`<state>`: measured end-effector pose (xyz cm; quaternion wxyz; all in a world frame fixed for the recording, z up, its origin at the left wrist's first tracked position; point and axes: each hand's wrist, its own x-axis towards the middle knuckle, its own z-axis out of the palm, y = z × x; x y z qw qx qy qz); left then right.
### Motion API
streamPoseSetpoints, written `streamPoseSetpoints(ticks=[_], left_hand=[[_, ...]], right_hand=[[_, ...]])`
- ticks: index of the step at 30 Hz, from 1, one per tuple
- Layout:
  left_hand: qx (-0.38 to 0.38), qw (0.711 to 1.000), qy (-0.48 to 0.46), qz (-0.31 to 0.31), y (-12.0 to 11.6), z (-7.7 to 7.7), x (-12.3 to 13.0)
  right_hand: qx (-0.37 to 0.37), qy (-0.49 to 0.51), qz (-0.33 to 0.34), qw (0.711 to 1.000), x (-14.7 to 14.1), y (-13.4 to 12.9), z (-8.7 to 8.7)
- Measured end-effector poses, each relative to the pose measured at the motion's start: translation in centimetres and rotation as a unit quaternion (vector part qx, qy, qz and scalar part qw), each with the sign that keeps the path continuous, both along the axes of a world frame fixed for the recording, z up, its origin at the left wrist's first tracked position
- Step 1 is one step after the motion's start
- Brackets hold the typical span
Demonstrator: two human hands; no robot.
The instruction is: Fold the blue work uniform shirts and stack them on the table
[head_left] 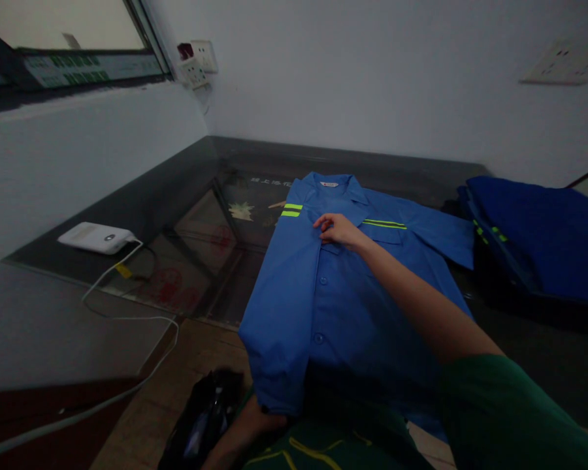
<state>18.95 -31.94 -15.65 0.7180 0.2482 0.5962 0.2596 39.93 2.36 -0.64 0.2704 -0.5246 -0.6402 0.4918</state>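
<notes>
A blue work shirt (353,313) with yellow-green stripes lies front up on a dark glass-topped table (176,196), its collar away from me. The left side of the shirt is folded inward, and the other sleeve stretches out to the right. My right hand (337,231) is on the upper chest near the button line, fingers curled and pinching the cloth. Low in the view, my left hand (262,416) is at the bottom of the folded sleeve, its fingers partly hidden behind the fabric.
Folded blue garments (543,235) are stacked on the right. A white power bank (97,237) with a white cable lies at the left. Wall sockets (204,56) are at the back corner. A black bag (206,418) is below the table edge.
</notes>
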Motion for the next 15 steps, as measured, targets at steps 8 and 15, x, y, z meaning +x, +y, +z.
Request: streamPoseSetpoints(ticks=[8,15], left_hand=[[0.066,0.994,0.08,0.044,4.2,0.3,2.3],[0.095,0.965,0.186,-0.155,3.7,1.5,0.5]], right_hand=[[0.239,-0.238,0.048,0.94,-0.4,-0.2,-0.7],[0.228,-0.233,0.063,0.943,0.8,0.1,-2.0]])
